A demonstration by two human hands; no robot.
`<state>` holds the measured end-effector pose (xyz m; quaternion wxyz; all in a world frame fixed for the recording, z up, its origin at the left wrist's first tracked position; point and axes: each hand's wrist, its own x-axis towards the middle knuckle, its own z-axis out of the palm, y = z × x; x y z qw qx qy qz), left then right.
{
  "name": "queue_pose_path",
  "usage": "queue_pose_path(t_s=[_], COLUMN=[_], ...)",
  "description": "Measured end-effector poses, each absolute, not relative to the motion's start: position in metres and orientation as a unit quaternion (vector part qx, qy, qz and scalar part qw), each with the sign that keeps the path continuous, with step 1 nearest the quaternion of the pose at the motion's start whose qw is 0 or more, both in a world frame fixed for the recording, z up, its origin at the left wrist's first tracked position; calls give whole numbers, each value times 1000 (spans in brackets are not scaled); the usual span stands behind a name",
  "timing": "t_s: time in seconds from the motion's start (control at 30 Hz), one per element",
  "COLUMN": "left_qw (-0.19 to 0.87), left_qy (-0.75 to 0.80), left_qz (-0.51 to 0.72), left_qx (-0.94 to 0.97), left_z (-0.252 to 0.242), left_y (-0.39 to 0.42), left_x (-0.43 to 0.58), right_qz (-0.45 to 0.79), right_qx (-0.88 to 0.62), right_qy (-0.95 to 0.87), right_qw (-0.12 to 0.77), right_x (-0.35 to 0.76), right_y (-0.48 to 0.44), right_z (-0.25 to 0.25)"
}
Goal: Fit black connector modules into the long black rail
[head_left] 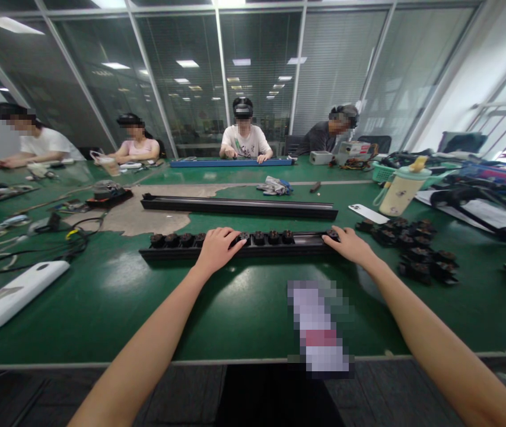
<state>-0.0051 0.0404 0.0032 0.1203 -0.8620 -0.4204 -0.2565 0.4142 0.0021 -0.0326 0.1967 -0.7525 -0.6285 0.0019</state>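
Observation:
A long black channel rail (177, 254) lies crosswise on the table in front of me. Several round-topped black modules (273, 237) sit in a row inside it, and its right part shows a bare stretch. My left hand (218, 248) lies over the rail's middle, fingers across it and thumb along the near side, covering some of the modules. At the right end, my right hand (349, 244) has its fingers closed around a small black module (333, 235) at the channel. Whether that module is seated in the channel I cannot tell.
A second black rail (239, 206) lies parallel behind. Loose black modules (422, 252) are heaped at right, near a white phone (368, 213) and yellow cup (404, 187). A blurred-out flat item (319, 326) lies near the front edge; a white device (16, 293) at left. Several people sit opposite.

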Motion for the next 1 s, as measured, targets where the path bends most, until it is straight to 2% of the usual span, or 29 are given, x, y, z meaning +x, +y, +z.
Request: queue_pose_path(t_s=[0.27,0.47,0.7,1.0], left_qw=[113,116,114,119], left_qy=[-421,-421,-421,-419], left_qz=[-260,-258,-258,-260], left_qx=[-861,-862,-862,-862], left_z=[3,3,3,3], left_y=[41,41,40,41], left_x=[-5,-5,-5,-6], right_qz=[18,9,26,13], right_qx=[-768,-747,-758,-744], right_qy=[-616,-634,-631,-636], right_qw=[176,200,162,203], right_x=[411,417,422,426], right_y=[1,5,7,10], right_z=[-30,-32,-34,-38])
